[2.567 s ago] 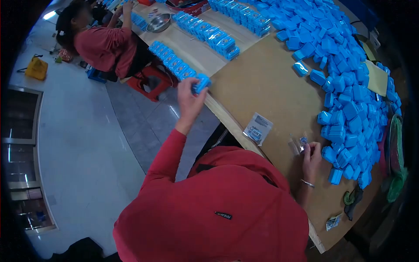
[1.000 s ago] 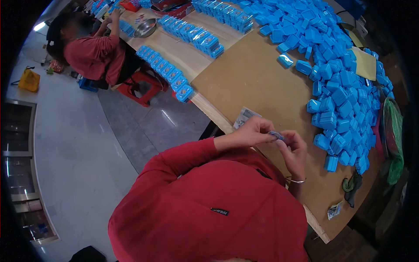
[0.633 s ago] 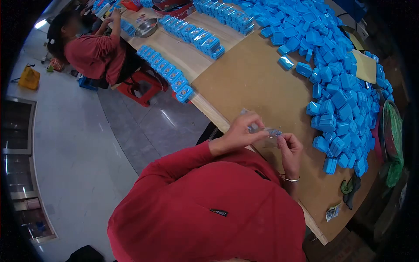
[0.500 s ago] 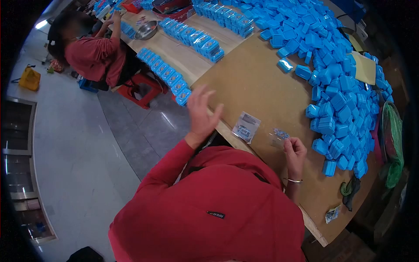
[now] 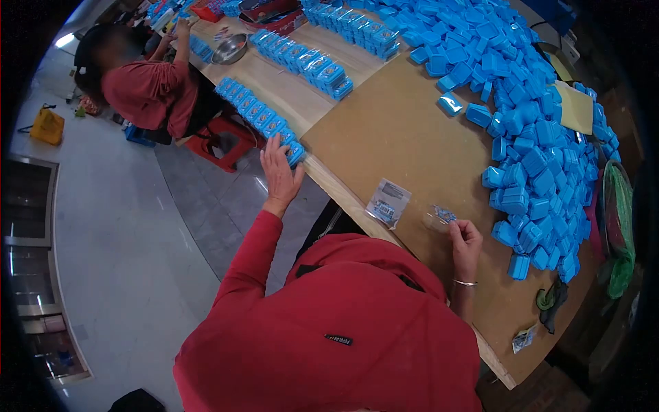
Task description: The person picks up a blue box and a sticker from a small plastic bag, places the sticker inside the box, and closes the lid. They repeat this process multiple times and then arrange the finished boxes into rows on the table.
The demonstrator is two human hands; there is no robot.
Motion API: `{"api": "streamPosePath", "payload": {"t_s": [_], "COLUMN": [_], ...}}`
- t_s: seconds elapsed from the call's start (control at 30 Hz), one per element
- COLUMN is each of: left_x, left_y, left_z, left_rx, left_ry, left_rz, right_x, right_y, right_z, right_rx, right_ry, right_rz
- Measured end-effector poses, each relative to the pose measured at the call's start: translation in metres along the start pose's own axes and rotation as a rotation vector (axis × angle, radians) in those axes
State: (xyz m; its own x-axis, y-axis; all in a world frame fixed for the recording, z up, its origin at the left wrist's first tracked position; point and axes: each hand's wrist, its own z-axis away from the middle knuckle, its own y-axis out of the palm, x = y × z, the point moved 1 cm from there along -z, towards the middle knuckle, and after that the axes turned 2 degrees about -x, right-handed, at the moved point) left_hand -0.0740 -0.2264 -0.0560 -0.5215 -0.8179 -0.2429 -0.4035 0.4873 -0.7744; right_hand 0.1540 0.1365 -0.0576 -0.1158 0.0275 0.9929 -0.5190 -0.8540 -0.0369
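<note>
Since half a second ago, the person's left hand (image 5: 281,177) has shifted farther from the heap of blue rectangular plastic boxes (image 5: 532,154), reaching the near end of a straight row of blue, print-topped boxes (image 5: 254,113). That heap covers the right side of the brown-topped counter (image 5: 384,123), with a yellow flat sheet (image 5: 575,108) lying on it. Well left of the heap stand a round shiny metal bowl (image 5: 229,49) and, beyond the row, a co-worker in red on a red plastic stool (image 5: 223,144). Nearer the heap lies a flat clear packet with white print (image 5: 389,202), bluish contents showing. Just left of the heap, the right hand (image 5: 467,240) pinches a small clear plastic bag (image 5: 438,218) holding little blue-and-white pieces. Both hands are well apart; the left arm stretches out, fingers spread over the end box, and whether they grip it cannot be told.
</note>
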Motion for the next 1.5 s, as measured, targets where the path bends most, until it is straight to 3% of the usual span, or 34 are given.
{"api": "streamPosePath", "payload": {"t_s": [0.67, 0.73, 0.8, 0.83, 0.93, 1.0, 1.03, 1.17, 1.27, 1.37, 1.4, 1.5], "left_x": [0.013, -0.010, -0.054, -0.080, -0.157, -0.202, -0.210, -0.246, -0.282, -0.307, -0.328, -0.377], "left_y": [-0.004, -0.016, -0.028, -0.032, -0.019, -0.004, 0.014, 0.034, 0.029, 0.044, 0.032, 0.070], "left_z": [-0.013, -0.018, -0.029, -0.033, -0.030, -0.022, -0.019, -0.018, -0.030, -0.033, -0.044, -0.069], "left_rx": [0.038, -0.004, -0.085, -0.018, 0.646, 1.140, 1.309, 1.237, 1.287, 1.544, 1.421, 0.495], "left_ry": [0.085, 0.117, 0.169, 0.169, -0.068, -0.452, -0.451, -0.234, -0.350, 0.164, 0.161, 0.572], "left_rz": [-0.073, -0.070, 0.122, 0.207, 0.919, 1.459, 1.430, 1.366, 1.435, 1.280, 1.364, 1.043], "right_x": [0.000, 0.007, 0.013, 0.022, 0.042, 0.047, 0.048, 0.043, 0.039, 0.040, 0.042, 0.039], "right_y": [0.001, 0.002, 0.004, 0.006, 0.020, 0.024, 0.023, -0.005, -0.031, -0.052, -0.058, -0.072], "right_z": [0.001, 0.005, 0.007, 0.010, 0.012, 0.015, 0.016, 0.028, 0.044, 0.062, 0.067, 0.071], "right_rx": [0.001, -0.018, -0.020, 0.002, 0.048, 0.050, 0.032, -0.175, -0.227, -0.243, -0.265, -0.381], "right_ry": [0.032, 0.002, -0.024, 0.019, 0.015, -0.028, -0.046, -0.079, -0.050, 0.022, 0.032, 0.005], "right_rz": [0.063, 0.061, 0.031, 0.018, -0.077, -0.116, -0.115, -0.065, -0.145, -0.366, -0.434, -0.475]}}
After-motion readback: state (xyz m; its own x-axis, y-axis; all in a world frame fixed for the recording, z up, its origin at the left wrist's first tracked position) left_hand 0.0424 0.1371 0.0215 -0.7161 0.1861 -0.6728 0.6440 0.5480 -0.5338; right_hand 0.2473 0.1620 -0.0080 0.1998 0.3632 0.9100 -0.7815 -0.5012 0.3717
